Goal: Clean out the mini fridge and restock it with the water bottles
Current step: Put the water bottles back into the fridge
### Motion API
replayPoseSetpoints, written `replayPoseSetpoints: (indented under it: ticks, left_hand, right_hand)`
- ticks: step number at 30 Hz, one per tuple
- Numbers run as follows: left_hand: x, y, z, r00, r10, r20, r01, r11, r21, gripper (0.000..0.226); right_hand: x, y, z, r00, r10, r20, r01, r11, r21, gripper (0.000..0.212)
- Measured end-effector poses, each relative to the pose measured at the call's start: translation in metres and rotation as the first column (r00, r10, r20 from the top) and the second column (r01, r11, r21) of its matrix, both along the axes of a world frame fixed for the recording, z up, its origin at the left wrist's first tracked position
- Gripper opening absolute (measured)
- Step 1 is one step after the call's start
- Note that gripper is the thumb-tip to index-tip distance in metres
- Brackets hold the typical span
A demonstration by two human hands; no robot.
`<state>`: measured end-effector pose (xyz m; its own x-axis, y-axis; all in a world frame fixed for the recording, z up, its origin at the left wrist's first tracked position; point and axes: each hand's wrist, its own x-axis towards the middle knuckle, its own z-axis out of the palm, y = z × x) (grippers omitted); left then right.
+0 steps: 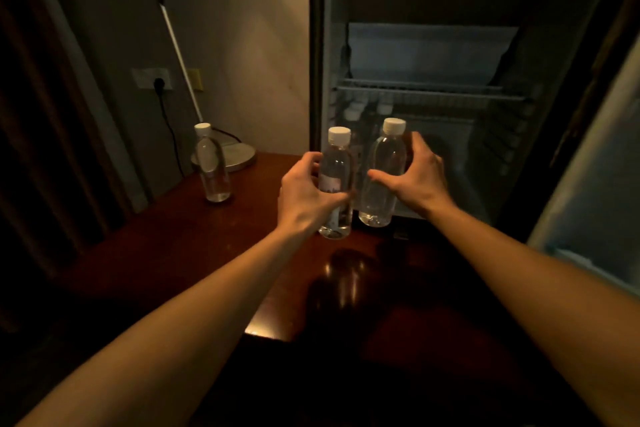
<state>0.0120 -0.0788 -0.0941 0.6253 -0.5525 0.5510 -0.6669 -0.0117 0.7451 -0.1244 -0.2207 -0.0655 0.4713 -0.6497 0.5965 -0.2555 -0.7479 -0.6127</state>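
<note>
Left hand (308,194): I have it curled round bottle 1 (336,184), held upright just above the table (173,236).
Right hand (415,173): wrapped round bottle 2 (382,173), at the fridge (433,87) mouth.
Risk: I judge the 2 bottles, side by side and nearly touching, could knock together or clip the shelf (429,94) going in.
Look: clear, full, white caps.
Spare: bottle 3 (212,163) stands to the left on the table.

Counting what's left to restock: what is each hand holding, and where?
Left hand grips one water bottle mid-body; right hand grips another bottle mid-body.
</note>
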Motion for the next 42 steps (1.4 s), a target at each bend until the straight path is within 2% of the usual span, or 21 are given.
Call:
replayPoseSetpoints:
  ticks: [4,9,15,21,27,30,35,39,42]
  left_hand:
    - [-0.019,-0.047,0.005,0.998,-0.044,0.045,0.043,0.999,0.007,0.068]
    - [-0.019,-0.087,0.003,1.000,-0.029,-0.005,0.029,0.999,-0.034,0.075]
    - [0.000,-0.109,-0.007,0.998,0.058,0.028,-0.057,0.997,-0.043,0.060]
    - [0.010,-0.110,-0.019,0.995,0.084,0.055,-0.079,0.992,-0.094,0.062]
    - [0.002,-0.099,-0.016,0.993,0.073,0.094,-0.064,0.993,-0.096,0.060]
    - [-0.006,-0.096,-0.012,0.993,0.048,0.111,-0.041,0.997,-0.067,0.061]
    - [-0.023,-0.096,-0.006,0.993,0.008,0.119,0.001,0.997,-0.073,0.066]
    - [-0.038,-0.106,-0.004,0.995,-0.017,0.103,0.023,0.998,-0.061,0.065]
    - [-0.047,-0.121,0.000,0.995,-0.046,0.085,0.049,0.998,-0.031,0.067]
  right_hand:
    - [-0.009,-0.041,0.010,0.999,-0.036,0.038,0.031,0.993,0.115,0.076]
    - [0.017,-0.081,0.006,0.997,0.063,0.046,-0.072,0.970,0.234,0.070]
    - [0.049,-0.106,-0.014,0.984,0.166,0.068,-0.175,0.969,0.175,0.053]
    - [0.061,-0.110,-0.021,0.958,0.268,0.099,-0.280,0.950,0.138,0.066]
    - [0.059,-0.105,-0.024,0.950,0.277,0.146,-0.306,0.916,0.258,0.074]
    - [0.052,-0.100,-0.024,0.949,0.257,0.181,-0.306,0.889,0.341,0.065]
    - [0.029,-0.099,-0.018,0.976,0.143,0.163,-0.207,0.841,0.501,0.044]
    - [0.017,-0.112,-0.025,0.984,0.080,0.157,-0.161,0.773,0.614,0.052]
    - [0.007,-0.114,-0.028,0.968,0.043,0.246,-0.198,0.732,0.652,0.047]
